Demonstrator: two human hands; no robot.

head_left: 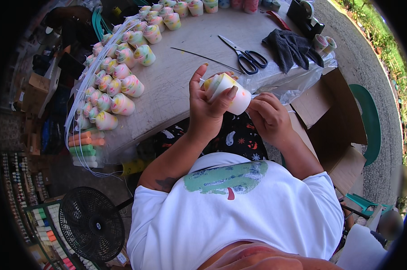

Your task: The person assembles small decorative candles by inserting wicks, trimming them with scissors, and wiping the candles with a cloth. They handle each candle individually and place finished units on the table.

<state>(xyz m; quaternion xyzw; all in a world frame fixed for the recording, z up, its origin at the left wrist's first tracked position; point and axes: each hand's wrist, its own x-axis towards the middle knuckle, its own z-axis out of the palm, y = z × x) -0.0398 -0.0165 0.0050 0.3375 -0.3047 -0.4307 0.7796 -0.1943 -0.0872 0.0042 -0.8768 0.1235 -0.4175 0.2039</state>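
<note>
My left hand (208,101) is wrapped around a white cup-shaped candle (239,100) with pink, yellow and green flecks and a swirled top. The candle lies tilted, its top toward the left and its flat base toward my right hand. A short wick shows at the swirled end. My right hand (271,114) is closed in a pinch right at the base; whatever its fingertips grip is too small to make out. Both hands are above my lap, at the near edge of the table (167,85).
Rows of similar candles (122,104) fill the table's left and far sides, beside a bundle of long white wicks (79,96). Scissors (246,56), a thin metal rod (203,57), a dark glove (291,49) and a tape dispenser (304,18) lie beyond. An open cardboard box (334,112) stands right; a fan (92,224), lower left.
</note>
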